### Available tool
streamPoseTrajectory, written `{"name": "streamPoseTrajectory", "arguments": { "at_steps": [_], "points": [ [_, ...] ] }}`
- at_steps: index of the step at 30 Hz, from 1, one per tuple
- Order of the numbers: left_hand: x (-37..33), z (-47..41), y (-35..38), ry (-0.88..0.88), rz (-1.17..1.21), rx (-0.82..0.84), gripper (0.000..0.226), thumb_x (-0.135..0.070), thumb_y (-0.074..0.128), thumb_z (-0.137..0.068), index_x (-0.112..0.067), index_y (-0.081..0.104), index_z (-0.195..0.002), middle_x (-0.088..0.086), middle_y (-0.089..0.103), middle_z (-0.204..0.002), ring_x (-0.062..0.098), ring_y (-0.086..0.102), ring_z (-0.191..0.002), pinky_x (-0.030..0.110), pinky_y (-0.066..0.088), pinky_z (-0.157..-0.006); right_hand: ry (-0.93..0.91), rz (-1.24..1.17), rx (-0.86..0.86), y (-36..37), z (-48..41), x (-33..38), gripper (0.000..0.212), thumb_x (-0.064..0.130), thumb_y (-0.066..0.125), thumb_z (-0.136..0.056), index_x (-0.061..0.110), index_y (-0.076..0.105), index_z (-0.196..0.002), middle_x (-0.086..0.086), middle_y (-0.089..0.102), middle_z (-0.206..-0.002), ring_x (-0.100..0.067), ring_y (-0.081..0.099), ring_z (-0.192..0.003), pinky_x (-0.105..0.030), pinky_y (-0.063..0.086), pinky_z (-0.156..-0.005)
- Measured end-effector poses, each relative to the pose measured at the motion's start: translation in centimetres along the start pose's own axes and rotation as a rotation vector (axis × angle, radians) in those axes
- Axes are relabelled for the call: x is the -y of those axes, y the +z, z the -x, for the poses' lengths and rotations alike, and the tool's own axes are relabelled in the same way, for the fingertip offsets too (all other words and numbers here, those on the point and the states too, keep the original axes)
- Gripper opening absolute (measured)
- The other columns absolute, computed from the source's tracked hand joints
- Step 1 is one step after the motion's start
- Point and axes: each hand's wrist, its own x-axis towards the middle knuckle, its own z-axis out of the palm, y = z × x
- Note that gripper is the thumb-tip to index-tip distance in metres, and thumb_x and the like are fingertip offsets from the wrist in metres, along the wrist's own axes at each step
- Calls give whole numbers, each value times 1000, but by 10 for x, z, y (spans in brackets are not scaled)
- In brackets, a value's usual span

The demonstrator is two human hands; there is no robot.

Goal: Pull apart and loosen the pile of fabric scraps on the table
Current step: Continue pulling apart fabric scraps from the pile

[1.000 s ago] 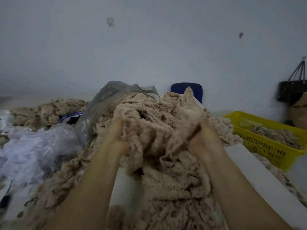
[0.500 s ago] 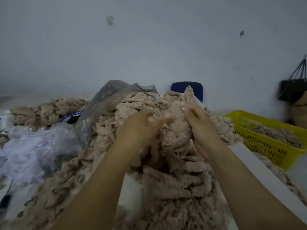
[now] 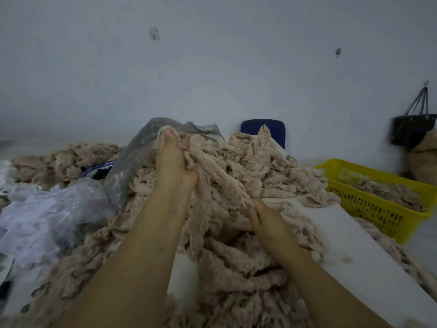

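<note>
1. Holding a strand of the pile of fabric scraps up with the left hand, fingers clamped round it.
2. Pinching the strand's lower end with the right hand, thumb and forefinger together, other fingers buried.
3. Lying heaped on the white table, just beside a yellow basket, a grey plastic bag behind.
</note>
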Motion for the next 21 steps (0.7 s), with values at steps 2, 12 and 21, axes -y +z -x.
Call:
{"name": "streamPoseTrajectory", "arguments": {
  "at_steps": [2,12,21],
  "points": [
    [-11,-6,-6,59,37,-34,38,-41,36,-105,-20,46,-76,-9,40,-46,3,29,-37,16,19,-31,61,35,23,2,4,-17,34,52,27,-98,30,37,-74,8,42,-64,1,45,-58,-18,31,-51],
    [-39,-14,-10,130,274,-37,47,-35,30,-108,-20,39,-64,-9,40,-42,4,38,-38,16,28,-37,372,368,107,1,2,-57,28,24,43,-101,13,48,-127,-9,64,-103,-19,51,-76,-29,41,-63],
    [-47,-28,-46,101,493,-103,49,-18,33,-105,-20,36,-56,-8,34,-43,6,29,-36,14,27,-41,669,296,-209,-13,2,-66,19,15,48,-99,4,63,-105,-5,59,-81,-23,55,-70,-28,36,-57]
  ]
}}
